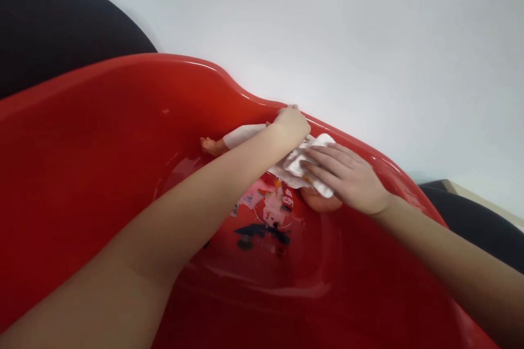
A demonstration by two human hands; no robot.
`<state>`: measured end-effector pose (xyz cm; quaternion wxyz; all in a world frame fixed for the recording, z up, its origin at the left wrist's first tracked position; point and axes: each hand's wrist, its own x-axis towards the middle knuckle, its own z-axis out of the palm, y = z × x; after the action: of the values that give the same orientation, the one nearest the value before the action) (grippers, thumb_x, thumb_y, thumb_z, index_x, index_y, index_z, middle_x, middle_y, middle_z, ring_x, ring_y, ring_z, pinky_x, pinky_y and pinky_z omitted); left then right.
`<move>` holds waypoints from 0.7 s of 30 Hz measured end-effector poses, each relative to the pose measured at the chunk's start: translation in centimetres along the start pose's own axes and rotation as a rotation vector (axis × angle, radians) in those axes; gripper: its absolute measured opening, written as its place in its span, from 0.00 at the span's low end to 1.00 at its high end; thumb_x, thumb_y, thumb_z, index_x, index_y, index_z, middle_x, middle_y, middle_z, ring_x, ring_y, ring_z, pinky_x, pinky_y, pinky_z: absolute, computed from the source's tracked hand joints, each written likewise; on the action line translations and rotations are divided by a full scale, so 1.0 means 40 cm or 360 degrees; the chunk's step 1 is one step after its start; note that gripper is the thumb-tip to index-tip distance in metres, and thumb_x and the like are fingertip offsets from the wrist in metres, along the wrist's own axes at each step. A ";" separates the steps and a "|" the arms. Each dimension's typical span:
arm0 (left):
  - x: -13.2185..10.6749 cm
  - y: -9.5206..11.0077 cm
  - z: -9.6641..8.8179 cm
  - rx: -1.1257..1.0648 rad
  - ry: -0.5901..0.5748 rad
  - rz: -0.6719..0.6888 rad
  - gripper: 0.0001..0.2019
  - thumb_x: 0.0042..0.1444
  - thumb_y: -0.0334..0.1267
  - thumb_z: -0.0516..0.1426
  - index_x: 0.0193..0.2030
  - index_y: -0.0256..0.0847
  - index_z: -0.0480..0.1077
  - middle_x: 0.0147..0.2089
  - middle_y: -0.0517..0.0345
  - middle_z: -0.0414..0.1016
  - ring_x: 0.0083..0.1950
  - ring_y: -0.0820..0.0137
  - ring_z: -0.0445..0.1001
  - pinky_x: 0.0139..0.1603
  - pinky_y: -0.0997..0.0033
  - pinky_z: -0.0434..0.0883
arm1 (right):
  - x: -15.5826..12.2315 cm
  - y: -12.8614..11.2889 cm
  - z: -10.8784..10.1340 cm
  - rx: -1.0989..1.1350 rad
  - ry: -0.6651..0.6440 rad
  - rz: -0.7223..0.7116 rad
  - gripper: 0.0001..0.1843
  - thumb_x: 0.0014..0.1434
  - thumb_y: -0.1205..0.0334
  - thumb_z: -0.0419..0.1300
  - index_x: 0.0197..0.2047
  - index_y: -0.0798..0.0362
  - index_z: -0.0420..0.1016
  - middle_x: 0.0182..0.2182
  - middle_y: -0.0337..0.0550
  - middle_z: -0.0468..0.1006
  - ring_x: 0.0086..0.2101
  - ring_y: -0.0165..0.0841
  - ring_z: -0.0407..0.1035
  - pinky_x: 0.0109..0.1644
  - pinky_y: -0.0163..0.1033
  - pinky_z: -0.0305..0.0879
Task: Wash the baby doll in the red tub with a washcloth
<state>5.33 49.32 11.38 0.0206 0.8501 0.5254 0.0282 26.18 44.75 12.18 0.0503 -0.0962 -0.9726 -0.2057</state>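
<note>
**Doll in white lies lengthwise along the far side of a red tub**

We start at the left, where a dark curved shape [57, 22] rises behind the glossy red tub [90, 136]. Inside the tub lies a doll [244, 135] in white, close to the far wall. Its long axis runs left to right, sloping down a little toward the right in our view. A small bare limb [210, 146] points left; a rounded bare part [322, 200] shows at the right end.

Our left forearm crosses over the doll's middle. The left hand [292, 120] is bent beside the far rim, its fingers mostly out of sight, so we cannot tell whether that grip is apart, together or clamped on anything. Just in front is a torn pink sticker [273, 204] on the tub.

Further right, our right hand [347, 174] lays its nearly straight fingers across a crumpled white cloth [323, 142], touching it above the doll's right end. The thumb is hidden; we cannot tell whether this grip clamps the cloth.
</note>
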 end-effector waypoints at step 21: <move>0.000 0.008 0.000 0.0264 -0.0089 -0.0083 0.20 0.61 0.34 0.63 0.60 0.34 0.78 0.70 0.32 0.68 0.65 0.46 0.71 0.48 0.59 0.74 | -0.011 -0.112 0.095 -0.0115 0.0200 -0.0126 0.13 0.69 0.72 0.56 0.52 0.52 0.78 0.50 0.46 0.81 0.52 0.38 0.68 0.62 0.48 0.63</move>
<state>5.61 49.16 11.41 -0.0344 0.8355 0.5470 -0.0398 25.46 42.23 6.93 0.0996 -0.0464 -0.9625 -0.2480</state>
